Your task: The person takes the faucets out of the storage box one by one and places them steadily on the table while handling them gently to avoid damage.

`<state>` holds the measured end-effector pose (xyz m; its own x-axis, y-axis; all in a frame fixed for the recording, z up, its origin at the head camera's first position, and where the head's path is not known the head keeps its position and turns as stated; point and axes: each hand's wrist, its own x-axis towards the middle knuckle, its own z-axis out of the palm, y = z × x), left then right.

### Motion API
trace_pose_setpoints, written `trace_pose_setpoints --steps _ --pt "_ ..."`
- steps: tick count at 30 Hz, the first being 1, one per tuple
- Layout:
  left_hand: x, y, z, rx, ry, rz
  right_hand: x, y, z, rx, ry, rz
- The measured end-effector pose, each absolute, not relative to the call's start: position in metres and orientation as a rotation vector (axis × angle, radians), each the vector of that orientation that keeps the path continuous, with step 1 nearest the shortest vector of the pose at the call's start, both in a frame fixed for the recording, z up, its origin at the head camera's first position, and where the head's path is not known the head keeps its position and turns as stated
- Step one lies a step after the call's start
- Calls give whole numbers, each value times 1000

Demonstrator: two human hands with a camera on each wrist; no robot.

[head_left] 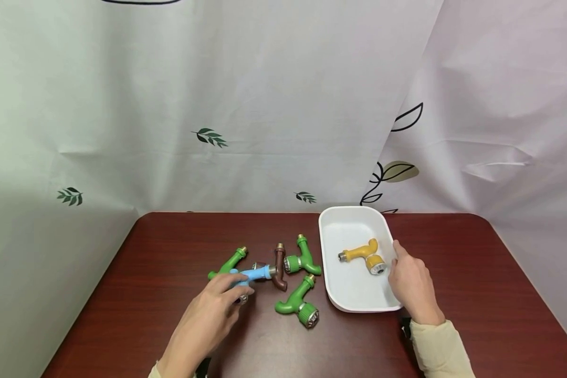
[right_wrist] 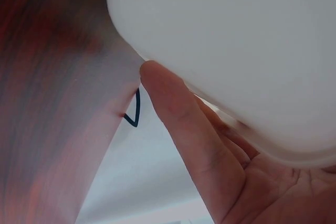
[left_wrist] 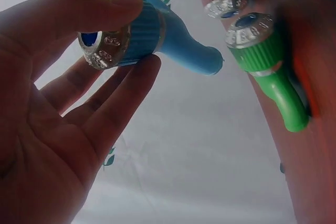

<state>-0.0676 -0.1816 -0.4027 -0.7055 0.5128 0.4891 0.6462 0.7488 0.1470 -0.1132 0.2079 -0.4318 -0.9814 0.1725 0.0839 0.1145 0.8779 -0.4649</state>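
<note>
My left hand [head_left: 212, 307] pinches a light-blue faucet [head_left: 260, 273] by its ribbed knob. In the left wrist view, the thumb and a fingertip press on opposite sides of that knob, and the faucet's spout points away from the palm. The blue faucet overlaps a brown faucet [head_left: 280, 268] in the head view. My right hand [head_left: 413, 286] holds the right side wall of a white tray [head_left: 333, 283], its index finger lying along the outside of the wall [right_wrist: 210, 35]. Inside the tray lies a yellow faucet [head_left: 359, 253].
A green faucet [head_left: 233, 260] lies beyond the left hand, partly covered by it. Two more, one green faucet [head_left: 306, 257] farther back and another green faucet [head_left: 295, 302] nearer, lie left of the tray. The dark red table [head_left: 170, 252] ends at a patterned white curtain [head_left: 264, 105].
</note>
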Motion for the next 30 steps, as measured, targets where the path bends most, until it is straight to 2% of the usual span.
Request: trace_pose_setpoints --steps 30 --pt "-51 -182 -412 -855 -2762 -370 -114 207 -431 -244 -2943 719"
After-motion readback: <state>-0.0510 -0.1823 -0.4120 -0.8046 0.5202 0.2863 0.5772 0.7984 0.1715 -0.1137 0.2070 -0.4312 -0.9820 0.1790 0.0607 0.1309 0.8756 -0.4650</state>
